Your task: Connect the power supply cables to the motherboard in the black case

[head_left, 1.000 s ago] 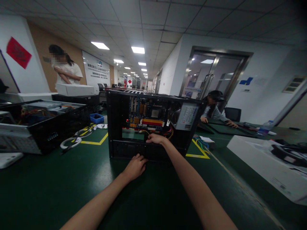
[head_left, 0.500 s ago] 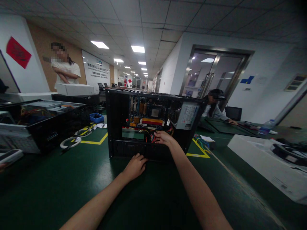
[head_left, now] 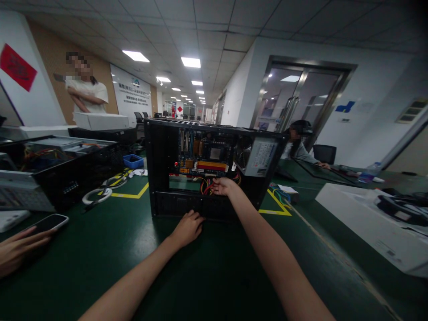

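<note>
Blue tray (head_left: pixel 133 161), white cable (head_left: pixel 107 192) near black case (head_left: pixel 180 204)

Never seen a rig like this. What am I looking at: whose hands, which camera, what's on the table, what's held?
No robot here: these are a person's two bare hands, and the only view comes from a camera on that person's head. On the green table stands an open black computer case. The left hand rests at its lower edge; the right hand reaches inside, fingers at the coloured cables. Whether it grips them, I cannot tell. Also there: another open case and a blue tray. A co-worker's hand is at a phone, far left.
</note>
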`<action>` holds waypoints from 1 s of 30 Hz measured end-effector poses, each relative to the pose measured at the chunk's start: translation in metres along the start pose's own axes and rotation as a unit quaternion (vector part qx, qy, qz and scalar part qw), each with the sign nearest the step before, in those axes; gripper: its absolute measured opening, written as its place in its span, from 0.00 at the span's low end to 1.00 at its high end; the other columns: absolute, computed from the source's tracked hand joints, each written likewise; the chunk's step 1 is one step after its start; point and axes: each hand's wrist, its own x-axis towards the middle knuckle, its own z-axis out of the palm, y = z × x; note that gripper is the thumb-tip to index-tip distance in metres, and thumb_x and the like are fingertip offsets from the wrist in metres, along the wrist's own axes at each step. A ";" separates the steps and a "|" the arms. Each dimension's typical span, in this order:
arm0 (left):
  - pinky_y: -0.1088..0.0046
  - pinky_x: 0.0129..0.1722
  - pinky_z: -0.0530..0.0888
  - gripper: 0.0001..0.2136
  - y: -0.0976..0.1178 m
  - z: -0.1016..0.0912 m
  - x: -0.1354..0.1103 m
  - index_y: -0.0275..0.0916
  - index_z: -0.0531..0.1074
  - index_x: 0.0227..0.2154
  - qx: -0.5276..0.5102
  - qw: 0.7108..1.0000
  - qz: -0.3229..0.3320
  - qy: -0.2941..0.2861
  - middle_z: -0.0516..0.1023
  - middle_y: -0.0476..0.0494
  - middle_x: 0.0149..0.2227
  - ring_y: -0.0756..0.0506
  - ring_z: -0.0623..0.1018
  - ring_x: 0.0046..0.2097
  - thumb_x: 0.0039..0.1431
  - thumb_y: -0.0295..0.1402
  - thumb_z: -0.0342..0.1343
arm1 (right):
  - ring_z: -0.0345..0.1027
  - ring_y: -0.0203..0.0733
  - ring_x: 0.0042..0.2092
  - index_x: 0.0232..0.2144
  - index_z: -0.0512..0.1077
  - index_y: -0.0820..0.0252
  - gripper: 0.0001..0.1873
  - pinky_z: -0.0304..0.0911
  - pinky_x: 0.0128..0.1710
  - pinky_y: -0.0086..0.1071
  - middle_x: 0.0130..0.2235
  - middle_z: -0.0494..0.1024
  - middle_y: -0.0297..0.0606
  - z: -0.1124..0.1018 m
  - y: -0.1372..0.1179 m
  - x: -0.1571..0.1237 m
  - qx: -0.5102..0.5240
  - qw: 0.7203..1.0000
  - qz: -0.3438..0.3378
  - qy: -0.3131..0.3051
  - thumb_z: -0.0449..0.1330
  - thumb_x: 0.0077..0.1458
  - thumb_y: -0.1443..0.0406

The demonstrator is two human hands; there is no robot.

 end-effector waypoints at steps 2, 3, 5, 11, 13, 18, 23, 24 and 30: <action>0.67 0.41 0.64 0.13 0.000 0.000 0.000 0.40 0.65 0.44 0.000 1.000 -0.001 0.001 0.68 0.43 0.37 0.44 0.65 0.42 0.56 0.28 0.47 | 0.60 0.31 0.24 0.25 0.56 0.61 0.08 0.60 0.24 0.25 0.23 0.62 0.32 0.003 -0.002 0.000 0.018 1.000 0.010 0.005 0.46 0.57 0.70; 0.68 0.41 0.64 0.13 0.000 0.000 0.000 0.40 0.65 0.44 -0.001 1.000 -0.001 0.000 0.68 0.43 0.37 0.44 0.65 0.42 0.56 0.28 0.47 | 0.60 0.31 0.24 0.25 0.56 0.61 0.08 0.60 0.24 0.25 0.24 0.62 0.32 0.004 -0.002 0.000 0.024 1.000 0.014 0.006 0.45 0.57 0.70; 0.68 0.41 0.64 0.13 -0.001 0.001 0.000 0.40 0.65 0.44 -0.004 1.000 0.000 -0.001 0.68 0.43 0.38 0.44 0.65 0.42 0.56 0.28 0.47 | 0.59 0.31 0.25 0.26 0.56 0.60 0.07 0.60 0.24 0.26 0.26 0.61 0.33 0.005 -0.003 0.000 0.037 0.999 0.020 0.008 0.45 0.57 0.69; 0.67 0.41 0.64 0.12 -0.001 0.002 0.001 0.40 0.65 0.44 -0.003 1.000 0.000 -0.001 0.67 0.44 0.37 0.44 0.65 0.41 0.56 0.28 0.47 | 0.59 0.32 0.26 0.27 0.56 0.60 0.07 0.60 0.23 0.25 0.27 0.60 0.34 0.005 -0.001 0.001 0.068 0.997 0.033 0.011 0.43 0.57 0.70; 0.67 0.41 0.64 0.13 -0.001 0.002 0.001 0.40 0.65 0.44 -0.002 1.000 0.001 -0.002 0.67 0.44 0.37 0.44 0.65 0.41 0.56 0.28 0.47 | 0.59 0.32 0.26 0.26 0.56 0.60 0.08 0.60 0.23 0.25 0.28 0.60 0.34 0.005 -0.001 0.002 0.074 0.996 0.038 0.013 0.43 0.56 0.71; 0.66 0.43 0.63 0.13 -0.001 0.002 0.000 0.40 0.65 0.45 -0.003 1.000 -0.003 -0.006 0.68 0.43 0.37 0.44 0.65 0.42 0.56 0.29 0.46 | 0.59 0.32 0.26 0.26 0.56 0.60 0.08 0.60 0.23 0.26 0.28 0.60 0.35 0.003 -0.001 0.010 0.083 0.996 0.043 0.013 0.42 0.56 0.72; 0.66 0.43 0.64 0.13 -0.001 0.003 0.000 0.40 0.65 0.45 -0.003 1.000 -0.002 -0.005 0.68 0.43 0.38 0.44 0.65 0.42 0.56 0.29 0.47 | 0.60 0.32 0.27 0.26 0.56 0.60 0.07 0.61 0.23 0.26 0.28 0.60 0.35 0.002 -0.002 0.014 0.079 0.996 0.042 0.017 0.44 0.56 0.71; 0.67 0.43 0.64 0.13 -0.001 0.002 0.000 0.40 0.65 0.45 -0.003 1.000 -0.002 -0.004 0.68 0.43 0.37 0.44 0.65 0.42 0.56 0.28 0.46 | 0.60 0.32 0.27 0.26 0.56 0.60 0.07 0.61 0.23 0.26 0.28 0.60 0.35 0.003 -0.003 0.014 0.080 0.996 0.043 0.018 0.44 0.56 0.71; 0.67 0.42 0.64 0.13 0.000 0.000 -0.001 0.40 0.65 0.45 -0.001 1.000 -0.001 0.000 0.67 0.44 0.37 0.44 0.65 0.42 0.56 0.28 0.46 | 0.60 0.32 0.27 0.26 0.56 0.60 0.08 0.62 0.22 0.25 0.28 0.61 0.35 0.004 -0.005 0.011 0.081 0.995 0.046 0.025 0.44 0.56 0.71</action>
